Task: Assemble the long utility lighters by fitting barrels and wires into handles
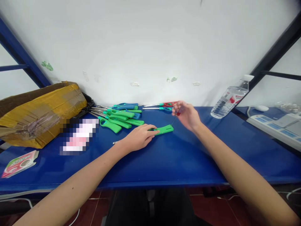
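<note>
My left hand (141, 137) is closed around the middle of a green long-necked gas lighter (166, 129) lying on the blue table. Its metal tip shows beyond my wrist on the left. My right hand (187, 115) pinches a small tool with a red handle (179, 113), which looks like a thin screwdriver. The tool's fine shaft slants down to the end of the green lighter's handle. Just beyond my right fingers lie a red lighter (169, 104) and a teal-blue lighter (166, 109), side by side near the wall.
A pile of green and blue lighters (121, 116) lies left of centre. Farther left are a taped cardboard box (44, 116) and a cut piece of printed card (20, 164). On the right, a water bottle (231, 97) leans against the frame, near a white power strip (275, 127).
</note>
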`<control>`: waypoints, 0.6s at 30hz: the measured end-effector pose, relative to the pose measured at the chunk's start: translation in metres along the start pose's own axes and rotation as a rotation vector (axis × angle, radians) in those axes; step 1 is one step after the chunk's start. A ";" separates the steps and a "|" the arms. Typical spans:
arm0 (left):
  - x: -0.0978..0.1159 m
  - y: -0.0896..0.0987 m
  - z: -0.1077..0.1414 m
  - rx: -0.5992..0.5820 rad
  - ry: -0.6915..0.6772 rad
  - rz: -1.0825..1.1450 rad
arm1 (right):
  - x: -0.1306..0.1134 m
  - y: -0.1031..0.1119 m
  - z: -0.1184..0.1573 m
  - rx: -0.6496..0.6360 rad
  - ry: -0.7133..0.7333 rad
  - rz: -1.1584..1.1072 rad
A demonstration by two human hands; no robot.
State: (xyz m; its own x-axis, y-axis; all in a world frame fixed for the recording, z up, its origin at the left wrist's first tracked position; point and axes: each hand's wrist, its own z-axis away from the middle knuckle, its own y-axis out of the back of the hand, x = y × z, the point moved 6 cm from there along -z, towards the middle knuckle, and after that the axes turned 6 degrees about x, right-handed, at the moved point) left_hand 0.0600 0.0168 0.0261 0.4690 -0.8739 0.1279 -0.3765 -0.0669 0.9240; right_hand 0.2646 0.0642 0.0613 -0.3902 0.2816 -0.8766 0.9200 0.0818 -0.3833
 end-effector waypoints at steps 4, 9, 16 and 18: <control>0.000 0.000 0.000 -0.004 0.001 -0.002 | -0.001 0.002 0.000 0.047 -0.020 0.023; 0.000 0.000 0.000 0.008 -0.006 -0.005 | 0.004 -0.004 0.000 0.020 -0.082 -0.023; -0.001 0.001 0.001 0.034 -0.020 0.022 | 0.000 -0.003 0.002 0.024 -0.107 -0.070; -0.001 0.001 0.001 0.029 -0.013 0.014 | 0.000 -0.002 0.002 0.028 -0.141 -0.095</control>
State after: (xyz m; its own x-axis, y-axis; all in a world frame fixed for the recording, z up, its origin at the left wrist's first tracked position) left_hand 0.0583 0.0173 0.0268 0.4527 -0.8812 0.1362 -0.4063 -0.0679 0.9112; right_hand 0.2625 0.0619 0.0611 -0.4786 0.1370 -0.8673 0.8780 0.0741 -0.4729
